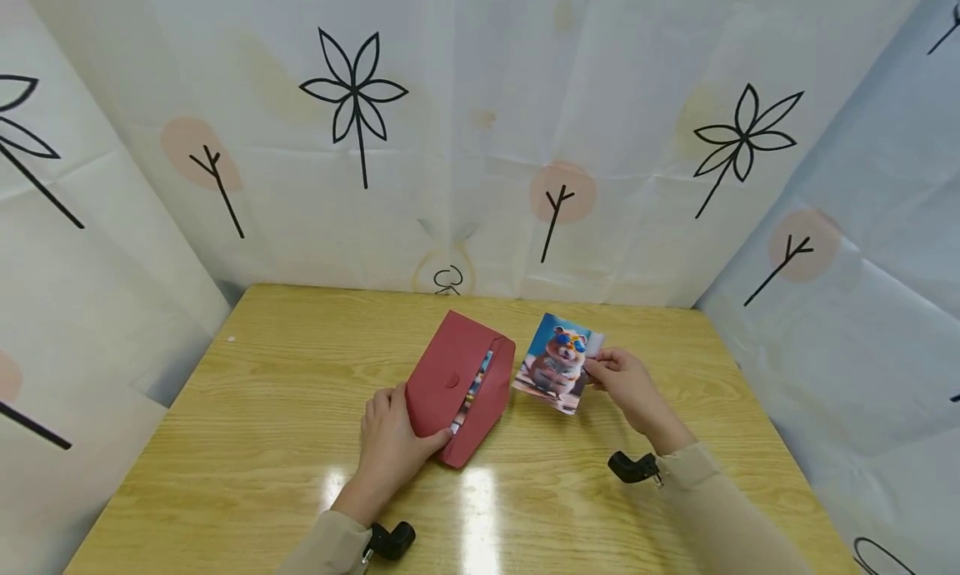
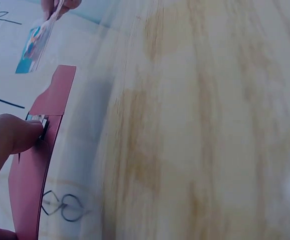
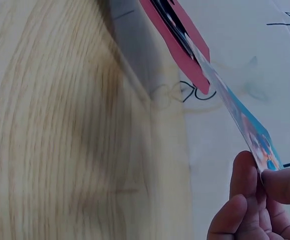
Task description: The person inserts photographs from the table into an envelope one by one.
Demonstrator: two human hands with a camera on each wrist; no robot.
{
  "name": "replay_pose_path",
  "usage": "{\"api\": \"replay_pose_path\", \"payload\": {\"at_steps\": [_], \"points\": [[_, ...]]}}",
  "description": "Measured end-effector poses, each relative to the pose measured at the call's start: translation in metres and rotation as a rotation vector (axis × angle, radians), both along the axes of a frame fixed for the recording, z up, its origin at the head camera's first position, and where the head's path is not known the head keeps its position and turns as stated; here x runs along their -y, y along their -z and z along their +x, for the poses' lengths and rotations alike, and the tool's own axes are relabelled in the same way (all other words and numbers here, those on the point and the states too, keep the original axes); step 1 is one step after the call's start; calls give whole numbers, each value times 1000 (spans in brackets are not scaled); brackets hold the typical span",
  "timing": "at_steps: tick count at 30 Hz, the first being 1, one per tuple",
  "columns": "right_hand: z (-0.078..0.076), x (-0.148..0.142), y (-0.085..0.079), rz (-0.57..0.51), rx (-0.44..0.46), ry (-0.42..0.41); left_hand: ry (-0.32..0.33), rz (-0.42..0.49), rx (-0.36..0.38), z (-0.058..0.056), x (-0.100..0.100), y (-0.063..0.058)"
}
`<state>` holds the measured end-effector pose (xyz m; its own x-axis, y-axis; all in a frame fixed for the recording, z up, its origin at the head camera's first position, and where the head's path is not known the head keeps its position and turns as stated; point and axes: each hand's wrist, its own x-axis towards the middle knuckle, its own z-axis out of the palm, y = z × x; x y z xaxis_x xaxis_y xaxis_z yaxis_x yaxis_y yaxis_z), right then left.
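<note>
My left hand grips a red envelope, thumb across its front near the slit and fingers round the far side. The flap is raised a little, and colourful cards show inside the opening. To the right, my right hand pinches a picture card by its right edge between thumb and fingers. A hamster in orange-and-blue sunglasses is printed on it. The right wrist view has the card nearly edge-on, its far end overlapping the envelope. Seen from the left wrist, the envelope stands upright.
A wooden table lies beneath both hands. White cloth printed with flowers and trees hangs behind it and at both sides. Black wrist camera mounts stick out from both sleeves. A small white speck is at the table's left.
</note>
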<state>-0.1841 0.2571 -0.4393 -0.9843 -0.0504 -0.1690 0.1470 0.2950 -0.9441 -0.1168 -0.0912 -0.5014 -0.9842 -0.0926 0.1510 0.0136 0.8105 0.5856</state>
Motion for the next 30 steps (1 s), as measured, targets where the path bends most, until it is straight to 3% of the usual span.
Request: {"api": "replay_pose_path", "payload": {"at_steps": [10, 30], "points": [[1, 21, 11, -89, 14, -72, 2, 4, -14, 0, 0, -1], [5, 54, 25, -128, 53, -149, -10, 22, -24, 0, 1, -1]]}}
